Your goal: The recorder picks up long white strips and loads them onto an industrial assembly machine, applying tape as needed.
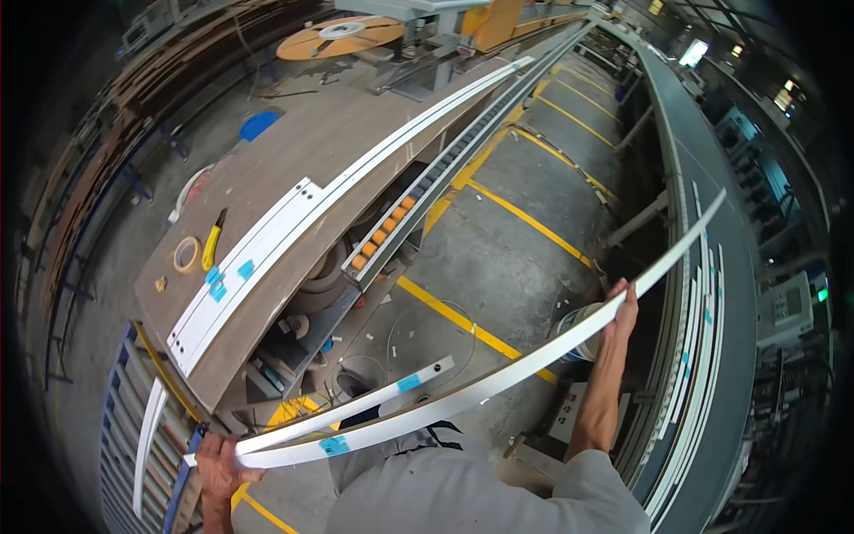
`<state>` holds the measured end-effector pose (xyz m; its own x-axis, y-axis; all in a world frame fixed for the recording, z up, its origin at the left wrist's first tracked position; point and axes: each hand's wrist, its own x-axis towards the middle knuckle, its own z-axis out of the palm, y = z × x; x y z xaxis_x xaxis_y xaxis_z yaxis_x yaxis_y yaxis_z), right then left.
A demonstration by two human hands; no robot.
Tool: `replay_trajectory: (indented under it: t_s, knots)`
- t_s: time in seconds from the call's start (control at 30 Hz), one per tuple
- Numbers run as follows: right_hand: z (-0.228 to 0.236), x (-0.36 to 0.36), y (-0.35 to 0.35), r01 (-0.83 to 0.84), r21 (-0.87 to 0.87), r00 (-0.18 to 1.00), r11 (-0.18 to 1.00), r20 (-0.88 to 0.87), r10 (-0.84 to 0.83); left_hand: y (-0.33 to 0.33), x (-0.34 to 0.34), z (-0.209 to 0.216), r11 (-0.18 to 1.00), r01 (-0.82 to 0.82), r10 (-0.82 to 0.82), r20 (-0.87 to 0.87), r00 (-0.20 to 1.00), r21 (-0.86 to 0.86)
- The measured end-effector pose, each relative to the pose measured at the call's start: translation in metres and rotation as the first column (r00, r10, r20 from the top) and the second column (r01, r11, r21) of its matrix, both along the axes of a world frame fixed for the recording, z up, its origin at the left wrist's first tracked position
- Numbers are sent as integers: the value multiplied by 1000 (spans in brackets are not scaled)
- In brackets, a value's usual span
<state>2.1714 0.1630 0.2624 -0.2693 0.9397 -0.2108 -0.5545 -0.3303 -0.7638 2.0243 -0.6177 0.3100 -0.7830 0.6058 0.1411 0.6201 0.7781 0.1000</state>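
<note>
Factory floor / woodworking shop. Concrete floor (516, 258) with yellow lane lines (534, 222), long roller conveyor (445, 169) with orange rollers, big machine line (712, 231) along the right with control panel (787, 307). Wooden table (294, 151) carrying white strips (267, 240), tape roll (186, 254), utility knife (212, 242). Stacked boards (116, 125) far left.

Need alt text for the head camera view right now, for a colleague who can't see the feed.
A person holds two long white strips across their body, left hand gripping one end, right hand further along. To the left, a brown worktable carries more white strips, a yellow utility knife and a tape roll; a conveyor runs on the right.
</note>
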Motion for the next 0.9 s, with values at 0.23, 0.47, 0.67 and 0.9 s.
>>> replay_trajectory:
  t_s: [0.23,0.47,0.67,0.9]
  knots:
    - [96,-110,-61,-32,191,999,981,-32,39,-41,-39,-23,986,-108,107,12,994,126]
    - [118,-225,-125,-171,320,984,932,7,179,-102,-62,-32,971,-161,178,-88,980,179]
    - [86,-297,-213,-333,140,937,932,-61,344,-206,-44,-62,997,-76,83,-373,924,34]
    - [50,-350,-277,-452,-9,891,892,29,453,-232,-3,-19,881,-472,460,-189,867,-19]
